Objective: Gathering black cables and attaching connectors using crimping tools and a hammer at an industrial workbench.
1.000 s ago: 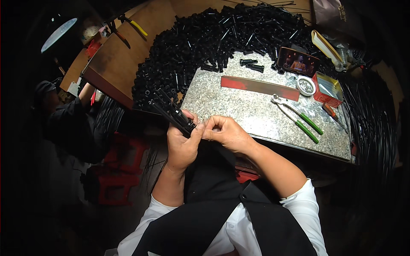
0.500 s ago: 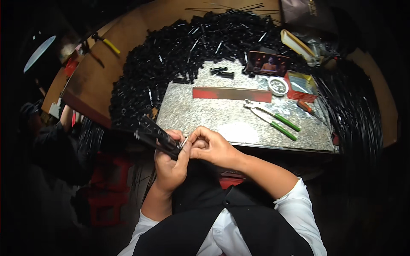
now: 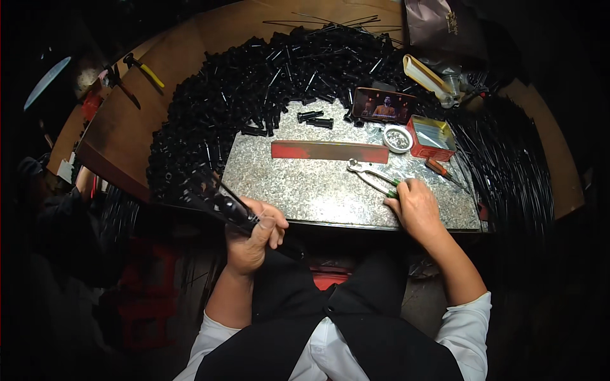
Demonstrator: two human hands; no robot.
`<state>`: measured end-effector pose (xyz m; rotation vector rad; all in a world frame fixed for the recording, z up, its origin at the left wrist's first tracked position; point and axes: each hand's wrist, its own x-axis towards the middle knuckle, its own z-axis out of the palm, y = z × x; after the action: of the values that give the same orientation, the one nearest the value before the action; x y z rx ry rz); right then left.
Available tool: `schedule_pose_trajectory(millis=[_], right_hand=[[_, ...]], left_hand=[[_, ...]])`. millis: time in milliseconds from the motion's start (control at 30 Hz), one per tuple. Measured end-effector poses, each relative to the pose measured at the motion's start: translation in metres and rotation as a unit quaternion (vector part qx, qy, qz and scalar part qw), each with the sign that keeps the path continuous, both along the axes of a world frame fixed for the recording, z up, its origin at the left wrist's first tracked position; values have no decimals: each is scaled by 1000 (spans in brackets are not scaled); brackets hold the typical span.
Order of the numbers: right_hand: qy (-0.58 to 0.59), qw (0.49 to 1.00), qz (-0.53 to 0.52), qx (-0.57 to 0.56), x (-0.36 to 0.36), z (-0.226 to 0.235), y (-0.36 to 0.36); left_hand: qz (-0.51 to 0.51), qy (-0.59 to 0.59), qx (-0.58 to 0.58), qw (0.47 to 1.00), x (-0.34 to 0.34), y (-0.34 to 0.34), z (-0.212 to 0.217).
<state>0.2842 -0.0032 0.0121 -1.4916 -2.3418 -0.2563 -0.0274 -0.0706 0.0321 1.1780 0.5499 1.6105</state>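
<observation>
In my left hand point(image 3: 251, 238) is a bundle of slim black parts point(image 3: 219, 203), smeared by motion; its fingers are closed round the near end. I cannot make out its exact kind. My right hand point(image 3: 418, 206) has come down over the green-handled pliers point(image 3: 376, 176), its fingers curled round the grips. Their metal jaws lie on the speckled stone slab point(image 3: 311, 190), pointing away to the left. Just beyond them lies a long red and brown bar point(image 3: 330, 151).
Black tubular pieces point(image 3: 254, 76) heap up along the far and left sides. Right of the slab lie many thin black rods point(image 3: 515, 171). A phone point(image 3: 383, 106), white bowl of small metal bits point(image 3: 398, 138), red box point(image 3: 432, 152) and orange-handled screwdriver point(image 3: 438, 167) stand nearby.
My right hand has left the bundle and moved right onto the pliers' handles. My left hand keeps the bundle, now held slightly lower.
</observation>
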Motion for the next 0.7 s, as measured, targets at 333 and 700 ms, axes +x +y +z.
schedule_pose_trajectory(millis=[333,700], right_hand=[[75,997,26,-22,-3,-5,-2],[200,956,184,-110,-41,45,-30]], left_hand=[[80,46,-67,993,4,-1,2],[33,64,-51,996,6,5,-12]])
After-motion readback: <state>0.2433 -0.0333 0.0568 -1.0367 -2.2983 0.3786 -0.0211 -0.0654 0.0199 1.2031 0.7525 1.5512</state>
